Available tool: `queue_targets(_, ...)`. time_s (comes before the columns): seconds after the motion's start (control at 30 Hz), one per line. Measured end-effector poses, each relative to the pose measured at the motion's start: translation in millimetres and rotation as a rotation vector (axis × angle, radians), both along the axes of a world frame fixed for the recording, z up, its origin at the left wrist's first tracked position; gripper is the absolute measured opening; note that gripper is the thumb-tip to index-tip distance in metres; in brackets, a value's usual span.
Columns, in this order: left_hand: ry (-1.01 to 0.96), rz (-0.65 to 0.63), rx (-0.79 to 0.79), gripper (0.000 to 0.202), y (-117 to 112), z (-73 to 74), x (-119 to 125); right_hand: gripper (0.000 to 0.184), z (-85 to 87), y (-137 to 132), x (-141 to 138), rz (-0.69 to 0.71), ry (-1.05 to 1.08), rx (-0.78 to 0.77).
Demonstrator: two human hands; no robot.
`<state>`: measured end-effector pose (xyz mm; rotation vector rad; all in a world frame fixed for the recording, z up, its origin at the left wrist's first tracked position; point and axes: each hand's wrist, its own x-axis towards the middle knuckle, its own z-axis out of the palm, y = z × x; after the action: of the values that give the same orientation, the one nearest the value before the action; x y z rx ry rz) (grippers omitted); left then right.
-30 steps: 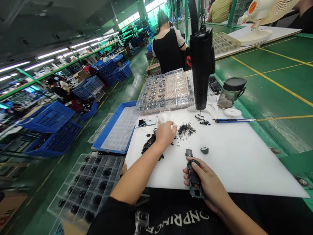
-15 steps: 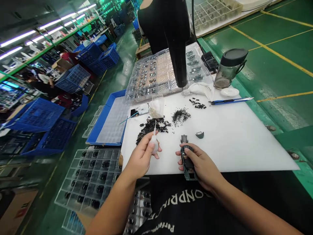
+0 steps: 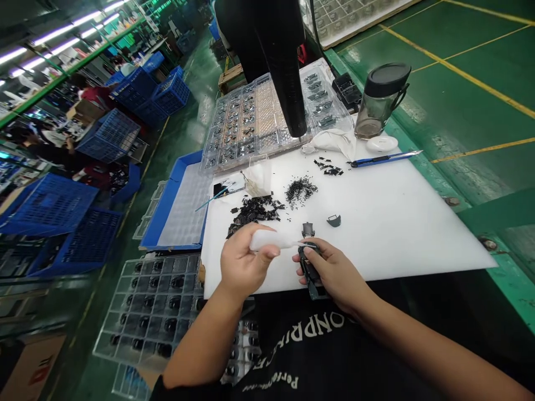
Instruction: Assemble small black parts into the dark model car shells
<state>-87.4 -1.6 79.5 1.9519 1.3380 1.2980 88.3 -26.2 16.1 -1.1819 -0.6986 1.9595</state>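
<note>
My left hand (image 3: 246, 262) is closed around a white squeeze bottle (image 3: 270, 239), which lies almost level with its thin nozzle pointing right. The nozzle tip meets the upper part of a dark plastic housing (image 3: 309, 273); whether it touches is too fine to tell. My right hand (image 3: 334, 273) grips that housing near the front edge of the white work surface (image 3: 397, 223). Just beyond the hands lies a small dark curved piece (image 3: 334, 221). Farther back are a heap of tiny black parts (image 3: 300, 191) and a pile of black flat pieces (image 3: 254, 213).
A black powered driver (image 3: 288, 83) hangs above the back of the surface, before a clear compartment tray (image 3: 238, 120). At the back right stand a lidded cup (image 3: 374, 106) and a blue knife (image 3: 382, 160). A blue tray (image 3: 167, 211) sits left, with a parts tray (image 3: 154, 301) below.
My left hand has tipped the squeeze bottle from upright to nearly level, bringing its nozzle to the housing. My right hand still holds the housing. The whole view has shifted slightly.
</note>
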Motion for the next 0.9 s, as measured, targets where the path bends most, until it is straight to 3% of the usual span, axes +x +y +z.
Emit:
queue_targets(0.23, 0.374, -0.108, 0.129, 0.035, 2.0, 0.6, 13.9, 0.03, 6.3, 0.9, 1.4, 0.011, -0.066, 0.037)
queue_targets(0.63, 0.377, -0.15, 0.151, 0.032, 2.5, -6.3, 16.5, 0.027, -0.3, -0.1, 0.2, 0.007, -0.034, 0.072)
queue_targets(0.9, 0.379, -0.174, 0.171, 0.031, 3.1, -4.5, 18.2, 0.029, 6.5, 1.7, 0.3, 0.009, -0.06, 0.043)
